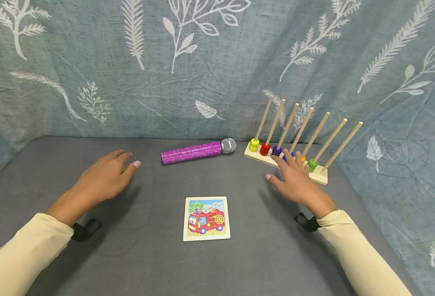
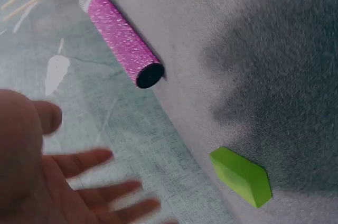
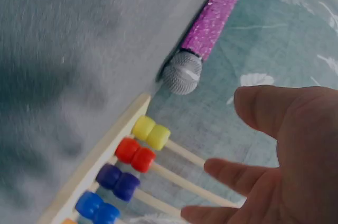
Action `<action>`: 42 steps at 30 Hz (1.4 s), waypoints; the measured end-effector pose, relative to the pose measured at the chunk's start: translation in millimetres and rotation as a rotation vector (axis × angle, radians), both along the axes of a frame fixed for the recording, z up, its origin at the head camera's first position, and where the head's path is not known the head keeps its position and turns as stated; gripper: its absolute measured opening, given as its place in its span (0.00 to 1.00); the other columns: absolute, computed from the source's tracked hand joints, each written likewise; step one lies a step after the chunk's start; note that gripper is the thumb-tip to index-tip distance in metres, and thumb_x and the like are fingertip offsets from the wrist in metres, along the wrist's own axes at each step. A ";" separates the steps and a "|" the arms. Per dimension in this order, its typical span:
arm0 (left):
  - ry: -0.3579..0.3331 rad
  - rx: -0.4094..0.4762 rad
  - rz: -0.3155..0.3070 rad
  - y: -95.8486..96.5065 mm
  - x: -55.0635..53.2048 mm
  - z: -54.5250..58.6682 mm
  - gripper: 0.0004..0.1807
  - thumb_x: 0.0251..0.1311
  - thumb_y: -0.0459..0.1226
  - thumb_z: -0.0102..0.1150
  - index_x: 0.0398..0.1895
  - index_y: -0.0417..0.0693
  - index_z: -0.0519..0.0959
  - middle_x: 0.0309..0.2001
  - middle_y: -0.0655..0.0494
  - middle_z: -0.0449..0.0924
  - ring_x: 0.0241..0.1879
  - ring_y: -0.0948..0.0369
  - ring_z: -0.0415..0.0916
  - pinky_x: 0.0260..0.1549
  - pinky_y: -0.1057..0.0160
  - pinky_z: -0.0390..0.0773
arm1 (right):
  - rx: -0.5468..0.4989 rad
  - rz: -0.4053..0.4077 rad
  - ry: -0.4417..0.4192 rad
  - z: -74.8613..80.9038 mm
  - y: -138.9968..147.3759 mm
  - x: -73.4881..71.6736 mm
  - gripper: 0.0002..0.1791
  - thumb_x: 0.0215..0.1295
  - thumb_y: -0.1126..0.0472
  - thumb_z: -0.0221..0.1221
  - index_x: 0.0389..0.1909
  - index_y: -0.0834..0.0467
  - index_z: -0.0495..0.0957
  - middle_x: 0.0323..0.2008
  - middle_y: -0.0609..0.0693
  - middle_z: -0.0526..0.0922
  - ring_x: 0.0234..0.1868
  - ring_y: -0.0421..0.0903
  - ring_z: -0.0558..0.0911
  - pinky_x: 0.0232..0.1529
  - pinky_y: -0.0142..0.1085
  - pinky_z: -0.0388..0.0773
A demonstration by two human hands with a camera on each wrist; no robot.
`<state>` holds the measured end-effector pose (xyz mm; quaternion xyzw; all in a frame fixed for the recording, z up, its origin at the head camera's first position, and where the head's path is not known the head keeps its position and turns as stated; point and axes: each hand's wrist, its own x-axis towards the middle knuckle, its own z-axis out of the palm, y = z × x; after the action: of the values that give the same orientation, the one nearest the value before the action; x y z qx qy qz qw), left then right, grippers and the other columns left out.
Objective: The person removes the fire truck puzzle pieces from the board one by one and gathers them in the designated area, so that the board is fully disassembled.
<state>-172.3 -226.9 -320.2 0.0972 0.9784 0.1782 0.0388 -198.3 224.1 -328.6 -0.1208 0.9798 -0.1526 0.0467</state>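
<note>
My left hand [image 1: 106, 174] hovers over the left of the table with its fingers spread, holding nothing. A green block [image 2: 241, 176] lies on the cloth near it; in the head view the hand hides nearly all of it. On the right, my right hand [image 1: 295, 181] is held in front of a wooden peg stand [image 1: 321, 176], fingers extended and grasping nothing. Coloured beads, such as the yellow [image 3: 151, 132] and red [image 3: 135, 155] ones, sit low on its pegs. Whether the fingertips touch the stand I cannot tell.
Between the hands, a glittery pink microphone [image 1: 192, 153] lies at the back of the grey table [image 1: 147, 255]. Nearer the front is a square picture puzzle [image 1: 207, 218] showing a fire engine. A leaf-patterned curtain [image 1: 143, 98] hangs behind.
</note>
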 end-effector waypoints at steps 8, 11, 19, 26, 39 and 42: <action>0.149 0.117 -0.229 9.9 14.9 -8.5 0.24 0.71 0.43 0.52 0.58 0.30 0.75 0.44 0.40 0.83 0.43 0.48 0.76 0.44 0.47 0.74 | -0.132 0.091 0.059 -13.0 -7.2 10.3 0.28 0.73 0.53 0.52 0.67 0.66 0.66 0.69 0.68 0.58 0.73 0.68 0.41 0.67 0.65 0.38; 0.174 0.129 -0.280 15.1 20.2 -11.0 0.19 0.69 0.38 0.55 0.54 0.31 0.78 0.34 0.45 0.84 0.22 0.62 0.65 0.32 0.56 0.72 | -0.179 0.140 0.078 -16.5 -12.8 12.6 0.27 0.73 0.55 0.52 0.66 0.67 0.68 0.67 0.66 0.64 0.72 0.65 0.50 0.69 0.59 0.46; 0.146 0.152 -0.395 30.5 31.7 -17.8 0.18 0.64 0.35 0.61 0.52 0.30 0.80 0.48 0.40 0.82 0.49 0.47 0.80 0.45 0.46 0.78 | -0.265 0.265 0.095 -16.1 -26.8 20.1 0.22 0.74 0.58 0.52 0.63 0.66 0.73 0.61 0.61 0.73 0.65 0.58 0.67 0.63 0.55 0.64; 0.107 0.148 -0.477 41.0 40.1 -26.0 0.18 0.62 0.36 0.64 0.51 0.32 0.81 0.51 0.42 0.81 0.53 0.40 0.76 0.53 0.43 0.73 | -0.286 0.357 0.056 -22.5 -40.3 25.1 0.21 0.74 0.58 0.53 0.62 0.64 0.74 0.59 0.58 0.76 0.63 0.55 0.71 0.62 0.51 0.67; 0.006 0.105 -0.535 67.2 44.7 -32.4 0.17 0.63 0.36 0.62 0.52 0.34 0.81 0.57 0.44 0.78 0.58 0.42 0.73 0.59 0.41 0.67 | -0.360 0.468 0.015 -23.1 -76.3 21.1 0.17 0.73 0.60 0.54 0.57 0.63 0.78 0.55 0.54 0.80 0.60 0.50 0.75 0.58 0.46 0.73; 0.001 0.108 -0.547 71.3 45.8 -33.7 0.17 0.64 0.35 0.62 0.52 0.35 0.80 0.57 0.45 0.78 0.58 0.44 0.73 0.57 0.43 0.70 | -0.379 0.501 0.018 -24.0 -80.8 19.9 0.16 0.72 0.62 0.55 0.55 0.64 0.79 0.52 0.54 0.82 0.55 0.47 0.78 0.51 0.41 0.78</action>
<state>-126.4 -155.7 -353.9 0.3596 0.9049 0.2131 0.0798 -178.3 143.3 -352.6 -0.3665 0.8739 -0.3151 0.0510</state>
